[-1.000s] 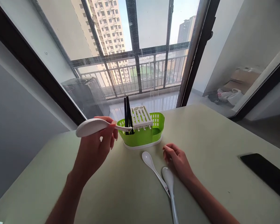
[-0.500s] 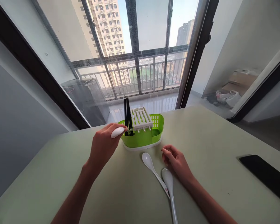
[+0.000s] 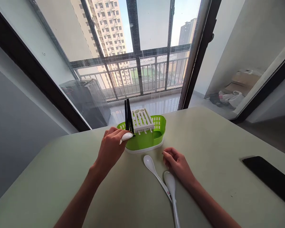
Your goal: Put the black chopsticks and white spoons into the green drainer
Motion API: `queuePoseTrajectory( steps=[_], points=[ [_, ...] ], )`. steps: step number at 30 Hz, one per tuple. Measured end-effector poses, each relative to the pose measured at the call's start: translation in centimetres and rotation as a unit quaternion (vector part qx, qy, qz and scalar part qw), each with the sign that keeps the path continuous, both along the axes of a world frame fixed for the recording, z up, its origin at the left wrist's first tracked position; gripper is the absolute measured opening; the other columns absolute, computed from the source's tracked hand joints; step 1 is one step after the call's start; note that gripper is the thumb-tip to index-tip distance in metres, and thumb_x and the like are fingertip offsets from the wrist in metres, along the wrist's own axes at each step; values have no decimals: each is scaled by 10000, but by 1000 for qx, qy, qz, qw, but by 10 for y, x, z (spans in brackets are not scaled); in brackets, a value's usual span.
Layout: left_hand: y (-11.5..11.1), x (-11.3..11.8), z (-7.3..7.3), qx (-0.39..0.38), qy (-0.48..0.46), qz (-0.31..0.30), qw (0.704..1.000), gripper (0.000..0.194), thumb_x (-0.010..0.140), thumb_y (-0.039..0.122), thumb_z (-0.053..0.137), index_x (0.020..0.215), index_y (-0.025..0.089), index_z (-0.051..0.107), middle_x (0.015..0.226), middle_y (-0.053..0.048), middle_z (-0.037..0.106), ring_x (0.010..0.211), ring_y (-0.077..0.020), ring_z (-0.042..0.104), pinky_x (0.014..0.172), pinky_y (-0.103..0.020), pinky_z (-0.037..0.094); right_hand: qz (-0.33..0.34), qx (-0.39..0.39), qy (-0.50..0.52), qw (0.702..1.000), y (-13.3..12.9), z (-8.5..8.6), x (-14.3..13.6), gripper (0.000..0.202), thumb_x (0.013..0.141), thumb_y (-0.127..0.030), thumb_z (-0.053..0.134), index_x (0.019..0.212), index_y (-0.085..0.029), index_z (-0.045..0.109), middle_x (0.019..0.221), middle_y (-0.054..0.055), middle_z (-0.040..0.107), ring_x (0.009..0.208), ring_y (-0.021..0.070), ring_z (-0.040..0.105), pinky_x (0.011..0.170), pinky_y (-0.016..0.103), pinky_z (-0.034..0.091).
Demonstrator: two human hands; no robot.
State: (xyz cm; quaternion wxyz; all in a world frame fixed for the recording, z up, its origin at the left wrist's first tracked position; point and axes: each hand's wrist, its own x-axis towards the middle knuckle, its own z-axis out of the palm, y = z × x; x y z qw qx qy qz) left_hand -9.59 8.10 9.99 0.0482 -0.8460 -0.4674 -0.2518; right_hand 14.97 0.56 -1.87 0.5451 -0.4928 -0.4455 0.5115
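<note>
White spoon point(image 3: 127, 136) in left hand point(image 3: 112, 144), near black chopsticks point(image 3: 129, 115) standing in green basket point(image 3: 143, 142)

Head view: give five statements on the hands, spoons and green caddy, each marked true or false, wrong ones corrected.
1. The left hand holds a white spoon. True.
2. The right hand holds the black chopsticks. False: they stand in the green caddy; nothing shows in that hand.
3. Two more white spoons overlap on the table. True.
4. The green caddy lies on its side. False: it stands upright.
5. A white slotted rack sits on the green caddy. True.
</note>
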Motion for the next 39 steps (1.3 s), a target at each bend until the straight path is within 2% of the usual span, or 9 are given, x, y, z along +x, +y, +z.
queuePoseTrajectory(
  steps=[6, 11, 18, 25, 31, 39],
  points=[
    [1, 1, 1, -29, 32, -19, 999, 393, 1064, 422, 417, 975, 205, 733, 982, -57, 778, 1064, -271, 596, 949, -433, 426, 4, -1, 11, 1000, 1, -3, -1, 396, 892, -605, 651, 883, -212, 601, 641, -39, 561, 574, 131, 454, 539, 265, 340],
    [2, 0, 3, -28, 32, -31, 999, 414, 1063, 456, 413, 965, 193, 718, 979, -73, 775, 1080, -273, 598, 968, -437, 416, 5, -2, 8, 1000, 1, -3, -1, 401, 890, -611, 651, 873, -213, 602, 644, -36, 568, 574, 134, 453, 546, 269, 350],
    [0, -2, 7, -45, 34, -48, 997, 378, 1053, 469, 431, 1067, 222, 718, 1034, -61, 788, 1106, -278, 623, 1000, -458, 422, 4, -3, -5, 1000, 1, -1, 0, 412, 887, -624, 645, 862, -215, 605, 639, -29, 564, 575, 142, 453, 547, 276, 350],
    [0, 0, 5, -83, 35, -57, 994, 400, 1052, 460, 410, 1161, 215, 707, 1127, -96, 775, 1168, -296, 638, 1017, -482, 465, 3, -6, -13, 1000, 0, 0, 1, 415, 891, -623, 642, 870, -209, 611, 641, -29, 557, 581, 137, 448, 547, 269, 352],
    [-2, -2, 7, -78, 31, -59, 995, 339, 1017, 423, 516, 1208, 197, 682, 1175, -93, 766, 1213, -290, 625, 1060, -490, 446, 2, -4, -18, 1000, 0, 2, 0, 420, 886, -627, 645, 863, -209, 613, 646, -24, 569, 589, 140, 470, 558, 268, 370],
    [-2, -1, 9, -77, 28, -57, 995, 359, 976, 410, 589, 1269, 205, 622, 1237, -87, 736, 1233, -292, 617, 1084, -499, 450, 2, -6, -25, 1000, -1, 3, 0, 432, 874, -652, 637, 840, -224, 594, 634, -33, 550, 588, 148, 465, 566, 275, 365]
  ],
)
